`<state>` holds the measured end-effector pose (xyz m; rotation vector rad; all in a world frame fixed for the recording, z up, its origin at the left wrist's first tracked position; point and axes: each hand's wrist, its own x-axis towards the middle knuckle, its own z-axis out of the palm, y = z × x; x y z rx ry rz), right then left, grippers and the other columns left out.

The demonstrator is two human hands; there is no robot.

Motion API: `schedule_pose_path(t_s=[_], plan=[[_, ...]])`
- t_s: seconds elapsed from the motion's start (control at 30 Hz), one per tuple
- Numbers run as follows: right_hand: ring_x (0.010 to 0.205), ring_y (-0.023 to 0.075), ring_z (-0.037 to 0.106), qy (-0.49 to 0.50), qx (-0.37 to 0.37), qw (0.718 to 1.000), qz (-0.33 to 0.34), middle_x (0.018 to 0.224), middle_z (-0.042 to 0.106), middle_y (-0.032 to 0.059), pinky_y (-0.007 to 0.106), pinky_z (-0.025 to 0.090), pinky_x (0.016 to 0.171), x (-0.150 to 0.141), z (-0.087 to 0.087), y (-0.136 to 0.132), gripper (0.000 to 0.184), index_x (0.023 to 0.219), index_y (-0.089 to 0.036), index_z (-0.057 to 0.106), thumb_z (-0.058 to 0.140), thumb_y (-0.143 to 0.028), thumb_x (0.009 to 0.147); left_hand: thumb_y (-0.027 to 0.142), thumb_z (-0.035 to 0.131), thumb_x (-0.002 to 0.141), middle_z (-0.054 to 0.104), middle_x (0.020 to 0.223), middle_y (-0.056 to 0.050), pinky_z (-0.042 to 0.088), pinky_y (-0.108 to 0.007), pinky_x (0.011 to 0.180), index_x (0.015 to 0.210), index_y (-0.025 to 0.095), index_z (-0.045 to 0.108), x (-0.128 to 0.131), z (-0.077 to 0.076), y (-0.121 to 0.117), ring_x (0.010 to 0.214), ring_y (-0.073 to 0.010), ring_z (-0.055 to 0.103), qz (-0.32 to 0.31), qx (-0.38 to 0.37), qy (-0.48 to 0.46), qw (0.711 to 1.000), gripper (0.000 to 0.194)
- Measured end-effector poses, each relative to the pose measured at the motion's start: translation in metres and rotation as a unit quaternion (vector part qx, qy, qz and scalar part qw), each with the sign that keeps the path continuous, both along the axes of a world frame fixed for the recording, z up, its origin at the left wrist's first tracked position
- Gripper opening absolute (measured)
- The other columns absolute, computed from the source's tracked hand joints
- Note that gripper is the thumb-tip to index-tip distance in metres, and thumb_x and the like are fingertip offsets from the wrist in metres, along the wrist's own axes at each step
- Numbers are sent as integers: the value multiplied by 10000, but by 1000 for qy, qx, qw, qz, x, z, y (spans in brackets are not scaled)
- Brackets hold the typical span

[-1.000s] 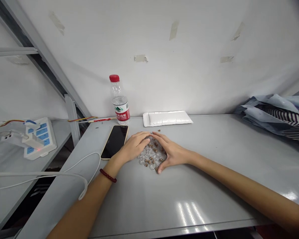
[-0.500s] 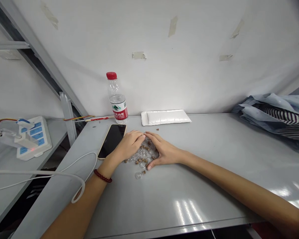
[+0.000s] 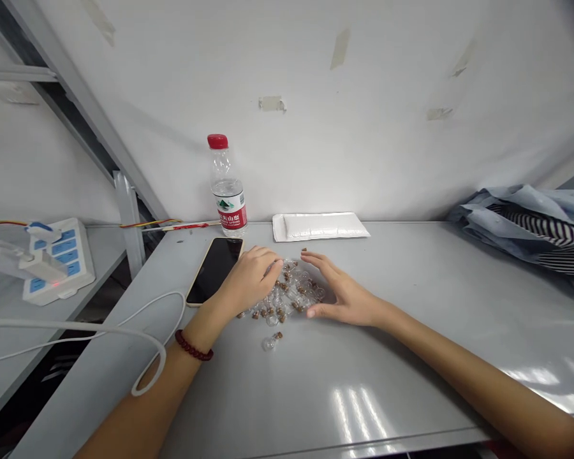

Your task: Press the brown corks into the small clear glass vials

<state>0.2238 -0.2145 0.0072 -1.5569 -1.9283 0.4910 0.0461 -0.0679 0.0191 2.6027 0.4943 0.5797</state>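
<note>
Several tiny clear glass bottles with brown cork stoppers (image 3: pixel 294 288) lie heaped in a loose pile on the grey table. One corked glass bottle (image 3: pixel 270 343) rests by itself just in front of the heap. Cupped over the pile's left side is my left hand (image 3: pixel 253 280), its thumb apart from the fingers; its palm side is hidden, and no bottle shows in its grip. To the right of the heap, my right hand (image 3: pixel 349 296) is open, thumb and fingers spread in a curve, with its palm facing the bottles.
A black-screened phone (image 3: pixel 215 271) lies left of my left hand, before a red-capped water bottle (image 3: pixel 228 191). A white padded packet (image 3: pixel 321 226) lies by the wall. White cable (image 3: pixel 148 344) loops near my left forearm. A power strip (image 3: pixel 62 261) sits left; bagged striped fabric (image 3: pixel 545 233) sits right.
My right hand has moved right, away from my left hand, opening a wider gap. The pile has spread out to the right between them. My left hand has barely moved.
</note>
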Motion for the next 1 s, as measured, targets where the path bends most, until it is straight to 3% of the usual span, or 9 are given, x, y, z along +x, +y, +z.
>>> schedule_pose_path(t_s=[0.13,0.27,0.37,0.67,0.83,1.0], plan=[[1302,266,418,-15,12,1000,-22,1421,369,138,452,391,1057,1,4,-12,497,1365,-236,368,530,-400,924,220,371,935,695,866,-55,436,-407,876,787,169,641,0,-2,0,894,-229,581,4,13,8,1000,313],[1001,209,581,-29,11,998,-49,1089,564,109,397,488,889,2,7,-20,255,1190,-181,505,447,-232,947,209,393,926,702,918,-59,452,-391,862,852,169,657,-1,-3,1,917,-224,586,6,26,5,1000,277],[891,201,576,-41,-27,996,-69,945,579,83,368,499,792,1,9,-22,200,1103,-164,541,487,-203,914,189,399,919,703,929,-68,465,-391,856,881,159,663,0,-5,1,910,-224,595,7,39,3,999,268],[820,173,568,-52,-42,995,-69,965,553,83,336,490,762,0,4,-23,148,1015,-163,580,494,-161,894,130,417,899,678,927,-90,456,-424,852,959,125,640,2,-8,-5,917,-243,577,-6,116,3,993,231],[722,141,567,-46,-43,996,-67,935,569,71,293,488,693,8,5,-28,158,968,-160,627,511,-123,868,115,430,898,663,919,-84,464,-400,790,965,135,619,6,-2,-27,897,-237,579,-37,167,5,985,201],[658,119,548,-22,-42,994,-95,833,585,38,257,470,638,15,6,-32,104,850,-156,642,554,-107,825,152,435,918,632,931,-76,471,-400,830,974,150,612,13,-2,-54,918,-228,552,-92,123,24,988,186]])
